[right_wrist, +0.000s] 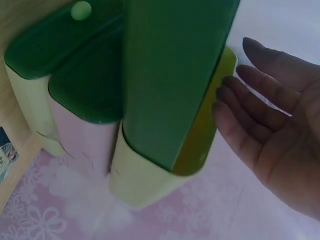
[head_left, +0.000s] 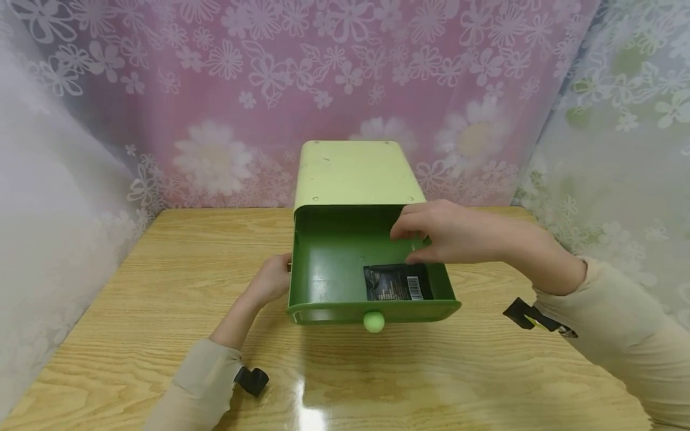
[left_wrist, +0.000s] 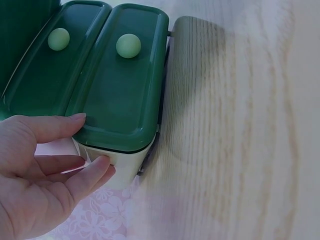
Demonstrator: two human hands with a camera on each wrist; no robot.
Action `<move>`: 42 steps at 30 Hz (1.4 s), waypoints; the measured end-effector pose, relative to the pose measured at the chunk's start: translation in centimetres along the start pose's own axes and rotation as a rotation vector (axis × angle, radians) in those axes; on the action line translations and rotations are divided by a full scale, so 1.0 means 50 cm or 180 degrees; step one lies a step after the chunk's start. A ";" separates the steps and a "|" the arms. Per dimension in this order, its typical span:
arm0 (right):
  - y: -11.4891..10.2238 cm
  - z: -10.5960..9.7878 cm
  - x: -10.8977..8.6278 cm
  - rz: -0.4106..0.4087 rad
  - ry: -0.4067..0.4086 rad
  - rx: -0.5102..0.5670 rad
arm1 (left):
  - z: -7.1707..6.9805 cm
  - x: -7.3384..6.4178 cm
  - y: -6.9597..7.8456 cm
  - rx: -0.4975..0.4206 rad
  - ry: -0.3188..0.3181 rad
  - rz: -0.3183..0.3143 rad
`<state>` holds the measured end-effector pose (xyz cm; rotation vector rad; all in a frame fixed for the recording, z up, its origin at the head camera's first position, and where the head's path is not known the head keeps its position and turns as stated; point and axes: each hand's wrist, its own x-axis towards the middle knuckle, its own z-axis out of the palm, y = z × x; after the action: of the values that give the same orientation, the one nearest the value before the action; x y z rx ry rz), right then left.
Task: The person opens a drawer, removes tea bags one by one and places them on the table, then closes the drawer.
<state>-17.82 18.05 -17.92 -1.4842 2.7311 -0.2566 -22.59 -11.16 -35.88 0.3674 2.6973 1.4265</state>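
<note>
A stacked drawer cabinet [head_left: 356,173] stands on the table with its top green drawer [head_left: 329,269] pulled out. Inside that drawer, a black packet [head_left: 396,283] with a barcode lies towards the front right. My right hand [head_left: 436,230] hovers over the drawer's right side, fingers loosely bent, with nothing visible between them. In the right wrist view, the right hand [right_wrist: 280,115] is beside the extended drawer [right_wrist: 175,75]. My left hand [head_left: 274,278] is at the cabinet's left side. The left wrist view shows the left hand [left_wrist: 55,175] touching a closed drawer's corner, its fingers extended.
Closed lower drawers [left_wrist: 117,90] with round light-green knobs sit beneath the open one. The wood-grain table [head_left: 215,239] extends around the cabinet, and a floral curtain [head_left: 302,90] hangs behind. A patterned item [right_wrist: 7,155] is partly seen at the right wrist view's left edge.
</note>
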 end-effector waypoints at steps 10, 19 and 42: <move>-0.008 0.029 0.026 0.0201 -0.0916 -0.0099 | 0.002 -0.002 0.003 -0.0061 -0.0014 0.0008; -0.001 0.042 0.031 0.0402 -0.1122 -0.0160 | 0.005 -0.001 0.002 -0.0020 -0.0019 0.0006; -0.006 0.002 -0.002 0.0096 -0.0573 0.0176 | 0.001 -0.001 0.002 -0.0017 -0.0002 -0.0053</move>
<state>-17.49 17.96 -17.98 -1.3788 2.5815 -0.1859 -22.51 -11.08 -35.83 0.3440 2.6890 1.4286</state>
